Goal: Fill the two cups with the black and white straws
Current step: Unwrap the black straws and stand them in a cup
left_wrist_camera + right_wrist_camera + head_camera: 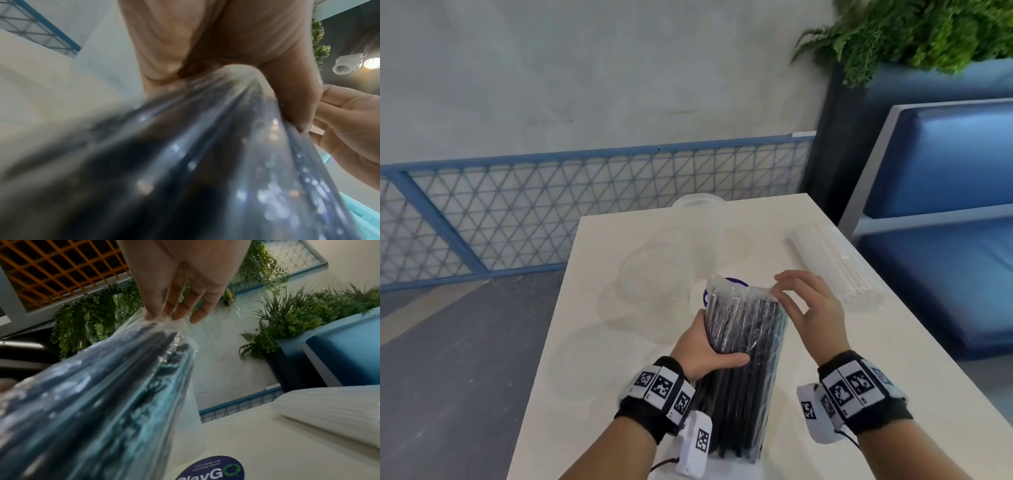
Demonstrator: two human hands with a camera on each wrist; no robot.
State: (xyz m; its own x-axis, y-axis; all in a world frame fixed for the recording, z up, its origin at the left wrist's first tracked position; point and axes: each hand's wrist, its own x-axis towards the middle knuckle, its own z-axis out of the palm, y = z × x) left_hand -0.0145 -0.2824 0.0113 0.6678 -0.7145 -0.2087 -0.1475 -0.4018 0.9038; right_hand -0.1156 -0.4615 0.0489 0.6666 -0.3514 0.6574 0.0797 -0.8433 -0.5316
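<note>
One pack of black straws (743,373) in the left grip (702,353); right grip (808,308) pinches its wrap. Two clear cups (700,205) and one white-straw pack (835,263) sit toward the bench's (602,342) far edge.

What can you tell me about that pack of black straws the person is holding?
The pack of black straws is a long bundle in clear, shiny plastic wrap, standing nearly upright on the white table. The left hand grips its middle; the right hand pinches the crinkled wrap at its top corner. It looks unopened.
</note>
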